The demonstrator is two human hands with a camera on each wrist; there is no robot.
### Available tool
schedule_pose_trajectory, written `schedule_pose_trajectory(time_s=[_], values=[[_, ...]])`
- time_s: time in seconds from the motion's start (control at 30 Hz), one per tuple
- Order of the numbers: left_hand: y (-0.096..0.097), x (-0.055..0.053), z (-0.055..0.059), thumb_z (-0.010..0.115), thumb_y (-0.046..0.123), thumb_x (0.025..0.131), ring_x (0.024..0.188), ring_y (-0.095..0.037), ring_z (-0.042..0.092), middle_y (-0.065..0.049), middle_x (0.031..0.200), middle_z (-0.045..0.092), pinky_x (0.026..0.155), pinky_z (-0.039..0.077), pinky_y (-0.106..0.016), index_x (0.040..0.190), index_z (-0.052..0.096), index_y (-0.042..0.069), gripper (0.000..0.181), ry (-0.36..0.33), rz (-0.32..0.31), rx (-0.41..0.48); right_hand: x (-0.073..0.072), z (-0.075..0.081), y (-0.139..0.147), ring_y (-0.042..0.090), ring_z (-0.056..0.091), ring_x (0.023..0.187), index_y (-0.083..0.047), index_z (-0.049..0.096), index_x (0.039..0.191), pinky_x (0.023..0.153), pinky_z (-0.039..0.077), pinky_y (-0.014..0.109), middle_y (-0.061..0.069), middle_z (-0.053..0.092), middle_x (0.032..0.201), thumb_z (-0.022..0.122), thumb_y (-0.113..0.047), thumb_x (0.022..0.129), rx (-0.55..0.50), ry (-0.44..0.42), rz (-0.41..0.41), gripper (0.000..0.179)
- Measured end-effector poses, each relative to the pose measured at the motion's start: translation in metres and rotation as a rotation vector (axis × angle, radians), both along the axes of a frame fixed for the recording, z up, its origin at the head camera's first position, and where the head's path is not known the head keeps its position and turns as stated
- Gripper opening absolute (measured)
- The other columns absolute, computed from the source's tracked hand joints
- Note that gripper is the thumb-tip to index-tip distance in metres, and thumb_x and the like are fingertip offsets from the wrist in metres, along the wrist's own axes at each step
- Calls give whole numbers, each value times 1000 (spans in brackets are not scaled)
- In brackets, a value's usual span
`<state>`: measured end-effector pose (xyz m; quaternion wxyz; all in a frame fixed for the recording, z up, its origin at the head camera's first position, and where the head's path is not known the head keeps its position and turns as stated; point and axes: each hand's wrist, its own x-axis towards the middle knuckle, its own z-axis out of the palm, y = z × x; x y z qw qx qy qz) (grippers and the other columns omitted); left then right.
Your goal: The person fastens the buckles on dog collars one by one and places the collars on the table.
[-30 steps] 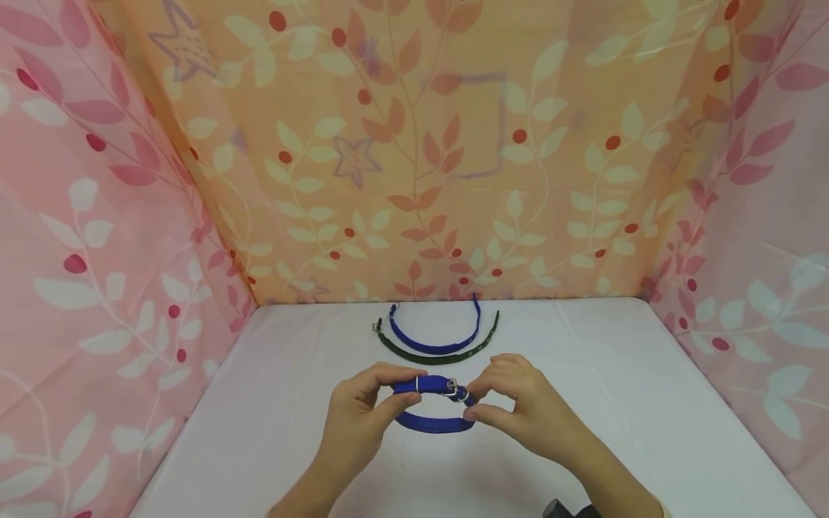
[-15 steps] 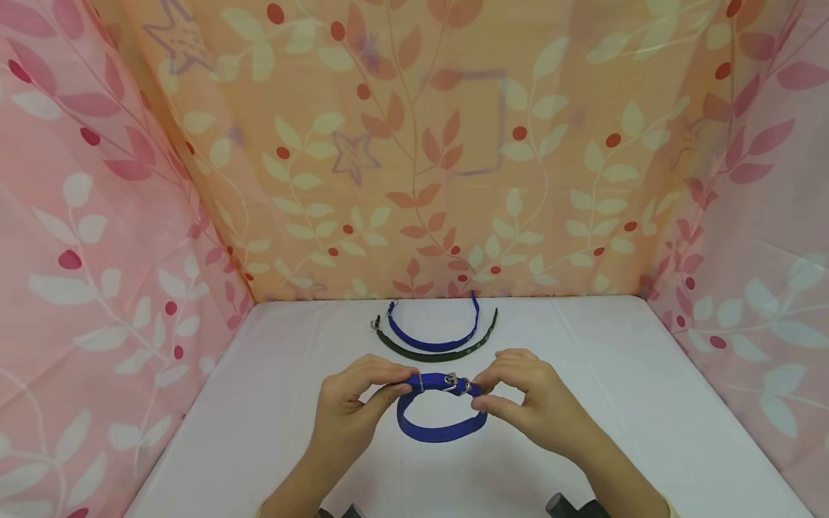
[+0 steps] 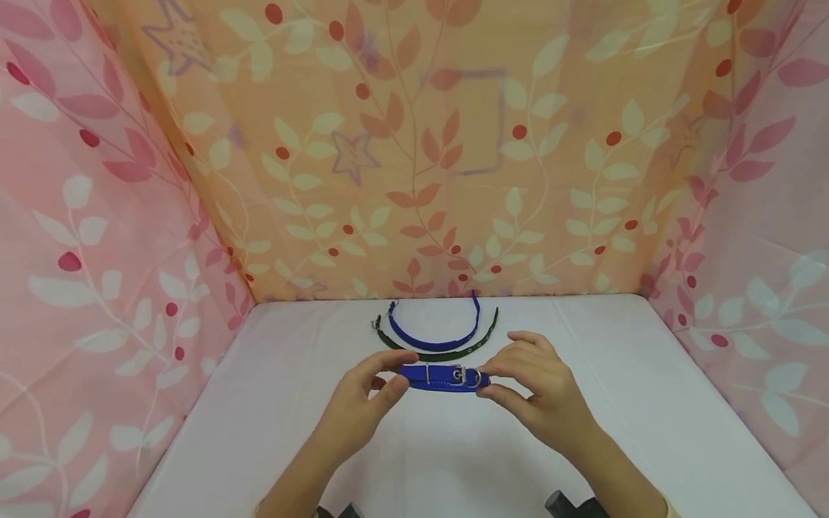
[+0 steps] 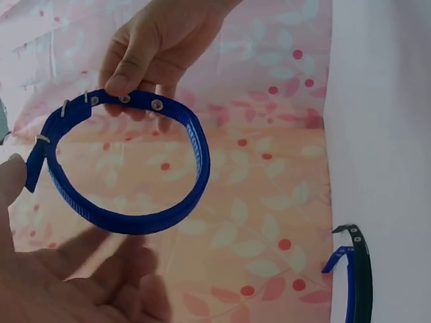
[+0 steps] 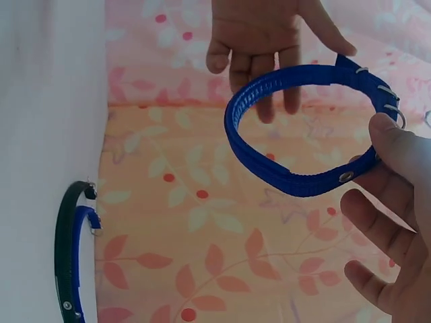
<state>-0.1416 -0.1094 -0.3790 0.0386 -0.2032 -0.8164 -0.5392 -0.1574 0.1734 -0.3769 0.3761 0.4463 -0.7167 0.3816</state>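
Note:
A blue pet collar (image 3: 447, 377), buckled into a loop, is held up above the table. In the head view its metal buckle and D-ring face up on the right part. My right hand (image 3: 540, 392) pinches the collar beside the D-ring between thumb and fingers. At the other end is my left hand (image 3: 365, 396), its fingers spread loosely around the loop. The right wrist view shows the left hand (image 5: 266, 47) with relaxed fingers behind the collar (image 5: 296, 182) and its thumb tip at the loose strap end. Metal eyelets show along the band in the left wrist view.
Farther back on the white table (image 3: 291, 374), a second blue collar (image 3: 430, 346) lies unbuckled in a curve. A dark green collar (image 3: 440, 356) curves just in front of it. Patterned cloth walls (image 3: 414, 144) enclose the back and both sides.
The collar's loop has tilted from an open oval to nearly edge-on in the head view and risen a little. My left fingers have loosened from its band, while the right hand keeps its pinch.

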Motion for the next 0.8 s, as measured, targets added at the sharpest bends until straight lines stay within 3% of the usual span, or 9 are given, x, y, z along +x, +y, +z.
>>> schedule_pose_trajectory(time_s=[0.23, 0.37, 0.47, 0.57, 0.67, 0.73, 0.8], values=[[-5, -5, 3, 48, 53, 105, 102, -23, 59, -11, 119, 70, 88, 52, -33, 144, 57, 8, 60, -279, -172, 8, -3, 4, -3, 16, 66, 83, -9, 77, 98, 114, 36, 39, 1, 72, 86, 77, -30, 92, -23, 126, 48, 21], [-10, -7, 3, 55, 53, 103, 113, -26, 62, -14, 131, 67, 99, 53, -41, 148, 51, 6, 66, -321, -222, 47, -4, 1, 0, 16, 64, 87, -12, 78, 99, 114, 36, 41, -1, 72, 88, 79, -33, 89, -7, 80, 60, 23], [-12, -7, 3, 62, 53, 99, 121, -29, 61, -18, 138, 63, 102, 54, -44, 150, 49, 5, 72, -316, -247, 78, -2, -1, 5, 14, 63, 95, -16, 77, 102, 112, 37, 34, -5, 73, 93, 88, -30, 79, 20, -85, 51, 29], [-11, -7, 5, 65, 54, 97, 119, -27, 61, -14, 138, 63, 95, 56, -39, 150, 50, 11, 71, -298, -239, 39, 2, -1, 10, 14, 63, 107, -22, 75, 111, 106, 45, 34, -9, 72, 106, 95, -29, 68, 63, -342, -9, 48], [-11, -5, 7, 67, 50, 97, 117, -24, 59, -8, 137, 65, 91, 54, -35, 150, 51, 15, 66, -258, -245, -17, 4, -1, 14, 22, 60, 123, -26, 69, 126, 102, 51, 51, -9, 69, 125, 91, -41, 71, 135, -639, -55, 61], [-10, -5, 7, 68, 44, 97, 116, -25, 59, -7, 137, 65, 91, 53, -36, 150, 51, 15, 63, -232, -268, -34, 4, -1, 16, 32, 56, 131, -27, 64, 135, 99, 49, 65, -6, 65, 135, 85, -54, 75, 180, -820, -43, 69], [-9, -5, 7, 69, 39, 98, 116, -25, 58, -7, 136, 64, 93, 53, -36, 151, 50, 16, 60, -221, -296, -32, 3, -2, 17, 42, 52, 134, -23, 60, 142, 96, 49, 70, -1, 64, 140, 79, -64, 77, 206, -959, -7, 79]])
